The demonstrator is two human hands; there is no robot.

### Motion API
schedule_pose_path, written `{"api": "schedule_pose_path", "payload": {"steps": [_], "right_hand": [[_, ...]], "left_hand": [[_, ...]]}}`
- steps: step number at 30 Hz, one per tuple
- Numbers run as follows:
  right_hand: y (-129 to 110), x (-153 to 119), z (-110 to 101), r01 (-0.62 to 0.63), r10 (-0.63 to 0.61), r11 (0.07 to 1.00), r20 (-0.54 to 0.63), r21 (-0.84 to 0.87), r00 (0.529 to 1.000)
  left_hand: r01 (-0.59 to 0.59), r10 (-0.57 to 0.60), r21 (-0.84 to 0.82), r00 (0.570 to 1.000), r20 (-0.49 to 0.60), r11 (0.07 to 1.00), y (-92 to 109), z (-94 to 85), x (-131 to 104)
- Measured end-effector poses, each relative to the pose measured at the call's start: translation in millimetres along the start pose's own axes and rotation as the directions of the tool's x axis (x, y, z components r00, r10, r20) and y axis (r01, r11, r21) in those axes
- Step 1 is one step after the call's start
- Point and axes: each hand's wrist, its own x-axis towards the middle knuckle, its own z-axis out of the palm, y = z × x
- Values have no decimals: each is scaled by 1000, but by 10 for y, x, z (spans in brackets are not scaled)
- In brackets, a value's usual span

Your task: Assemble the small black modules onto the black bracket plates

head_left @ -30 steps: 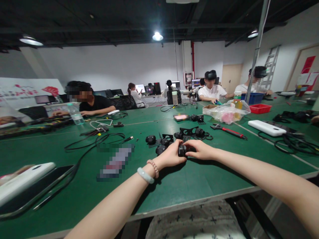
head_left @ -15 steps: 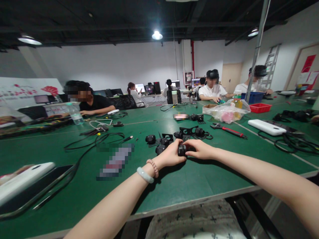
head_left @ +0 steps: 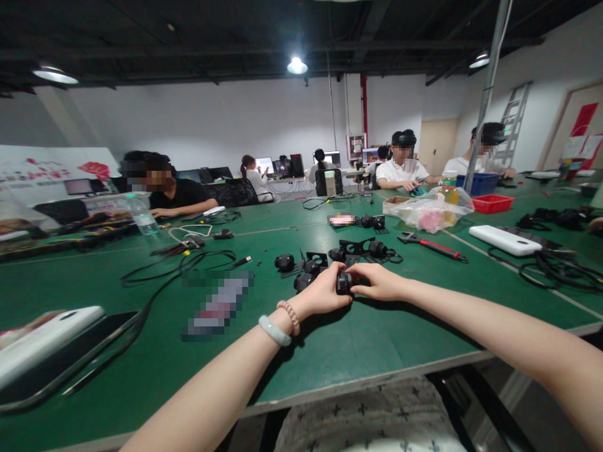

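Note:
Between my two hands is a black plastic fitting with a nut-like end, seemingly a cable gland (head_left: pixel 343 283), held just above the green table. The fingers of my left hand (head_left: pixel 328 290) close round its left side, thumb on top. From the right, my right hand (head_left: pixel 377 281) grips it with curled fingers, which partly hide that end. Similar black fittings (head_left: pixel 284 263) lie just beyond my left hand. Past the fingers a black bracket with round holes (head_left: pixel 357 249) stands on edge with more fittings about it.
Red-handled pliers (head_left: pixel 436 247) and a white power bank (head_left: pixel 505 240) lie to the right. Black cables (head_left: pixel 188 262) and a blurred-out flat object (head_left: pixel 219 307) are left. A plastic bag (head_left: pixel 424 216), a red tray (head_left: pixel 492 204) and co-workers are across the green table (head_left: pixel 391 351).
Both hands keep the same hold on the cable gland, with hardly any movement. Across the table, a co-worker's hands have shifted slightly.

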Motion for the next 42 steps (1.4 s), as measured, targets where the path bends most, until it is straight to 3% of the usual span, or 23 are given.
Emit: {"api": "schedule_pose_path", "payload": {"steps": [42], "right_hand": [[43,4,30,-26,26,1000,-1,-7,1000]], "left_hand": [[-14,14,8,1000,4,1000,-58,9,1]]}}
